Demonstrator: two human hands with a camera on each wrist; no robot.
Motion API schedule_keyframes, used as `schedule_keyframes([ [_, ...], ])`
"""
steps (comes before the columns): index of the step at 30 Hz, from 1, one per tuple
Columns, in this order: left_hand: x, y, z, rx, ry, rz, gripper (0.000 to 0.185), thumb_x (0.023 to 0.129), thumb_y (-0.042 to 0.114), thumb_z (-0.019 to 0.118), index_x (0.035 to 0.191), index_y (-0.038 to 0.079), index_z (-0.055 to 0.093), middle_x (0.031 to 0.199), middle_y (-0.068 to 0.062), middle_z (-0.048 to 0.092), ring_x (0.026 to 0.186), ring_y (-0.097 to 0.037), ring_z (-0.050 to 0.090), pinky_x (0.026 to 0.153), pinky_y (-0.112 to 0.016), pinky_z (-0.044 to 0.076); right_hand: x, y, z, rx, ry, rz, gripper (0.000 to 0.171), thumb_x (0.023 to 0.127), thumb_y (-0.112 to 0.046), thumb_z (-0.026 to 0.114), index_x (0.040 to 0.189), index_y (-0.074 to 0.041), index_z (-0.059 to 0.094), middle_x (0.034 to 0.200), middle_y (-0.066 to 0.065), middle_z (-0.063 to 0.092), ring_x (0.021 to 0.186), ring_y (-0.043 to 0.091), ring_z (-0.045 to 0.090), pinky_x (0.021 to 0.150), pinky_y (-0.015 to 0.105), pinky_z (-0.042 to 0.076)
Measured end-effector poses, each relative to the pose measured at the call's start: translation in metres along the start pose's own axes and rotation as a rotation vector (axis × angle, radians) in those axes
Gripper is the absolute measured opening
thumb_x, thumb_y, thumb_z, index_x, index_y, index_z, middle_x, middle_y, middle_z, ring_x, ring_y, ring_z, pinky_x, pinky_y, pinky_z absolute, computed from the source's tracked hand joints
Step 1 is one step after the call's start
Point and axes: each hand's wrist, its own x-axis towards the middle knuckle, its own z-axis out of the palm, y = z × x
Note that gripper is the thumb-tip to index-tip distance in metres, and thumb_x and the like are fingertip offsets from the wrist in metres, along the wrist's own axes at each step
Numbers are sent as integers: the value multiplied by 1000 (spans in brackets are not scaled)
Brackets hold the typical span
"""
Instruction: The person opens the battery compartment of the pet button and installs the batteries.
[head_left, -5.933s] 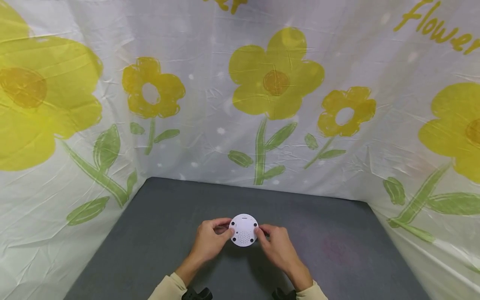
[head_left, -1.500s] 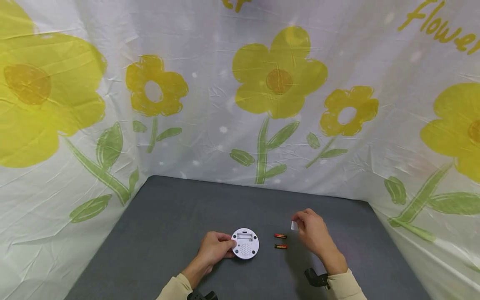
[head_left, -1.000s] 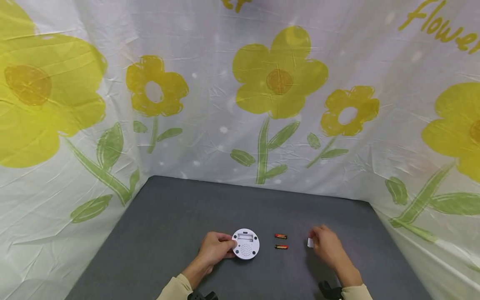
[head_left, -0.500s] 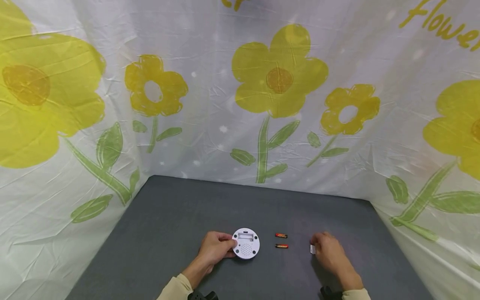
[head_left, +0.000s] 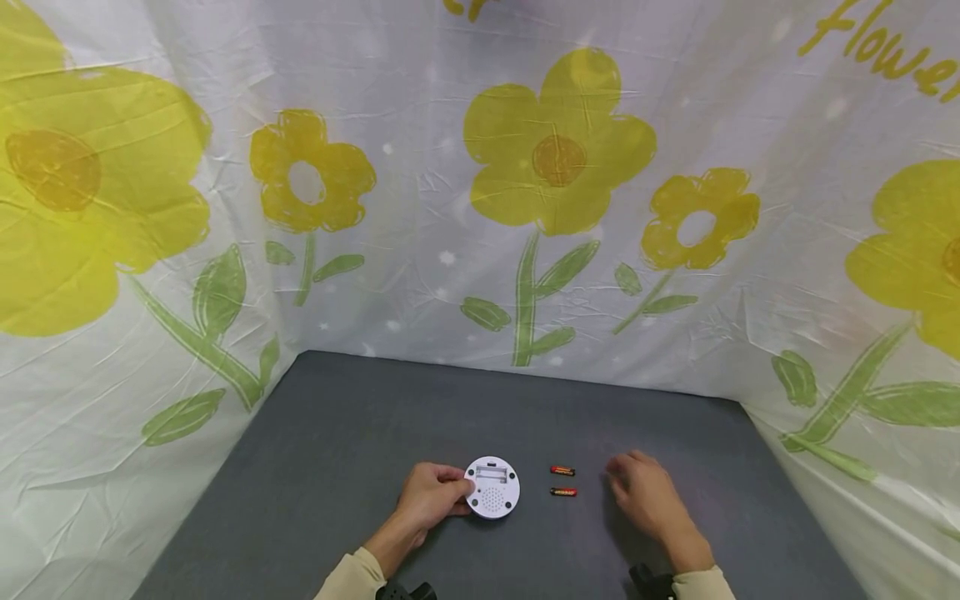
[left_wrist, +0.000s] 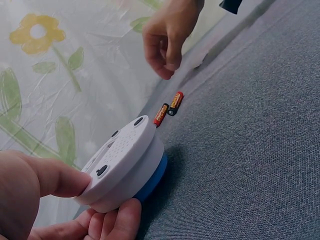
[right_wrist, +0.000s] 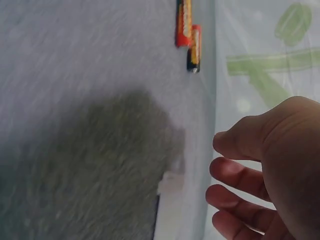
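The left hand (head_left: pixel 431 496) is gripping the round white device (head_left: pixel 492 487) near the table's (head_left: pixel 337 433) front edge, its battery bay facing up and uncovered. The right hand (head_left: pixel 645 496), which was pinching the small white cover half a second ago, is now hovering with fingers loosely apart and holding nothing. It is moving toward the two batteries (head_left: pixel 562 482) lying just right of the device. Judgement: cover set aside, battery pickup pending.

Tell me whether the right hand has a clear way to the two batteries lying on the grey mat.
Probably yes. The right hand hovers just beside the two batteries, holding nothing, with only bare grey mat between them. The left hand grips the white round device on the batteries' far side, out of the way.
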Motion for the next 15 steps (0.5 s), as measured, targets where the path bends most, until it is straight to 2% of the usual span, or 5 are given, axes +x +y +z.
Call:
schedule_keyframes([
  [3,0,0,0,3,5,-2,28,91,1,77,114,-15,72,99,-16,77,83,-21,78,72,-36,70,4,-5,0,13,12,-40,17,84,1,84,94,-10,77,95,7,72,93,32,71,84,54,61],
  [10,1,-2,0,1,5,-4,28,91,1,77,114,-15,73,98,-15,78,83,-22,78,73,-36,70,12,-17,0,30,-37,-62,17,86,0,85,98,-10,77,98,6,73,96,31,72,86,53,62],
  [15,2,-3,0,-3,2,-7,28,91,1,77,114,-15,73,98,-15,78,83,-22,78,72,-36,70,16,-26,-1,48,-15,-105,17,85,3,85,98,-6,78,98,8,73,96,31,73,85,52,63],
])
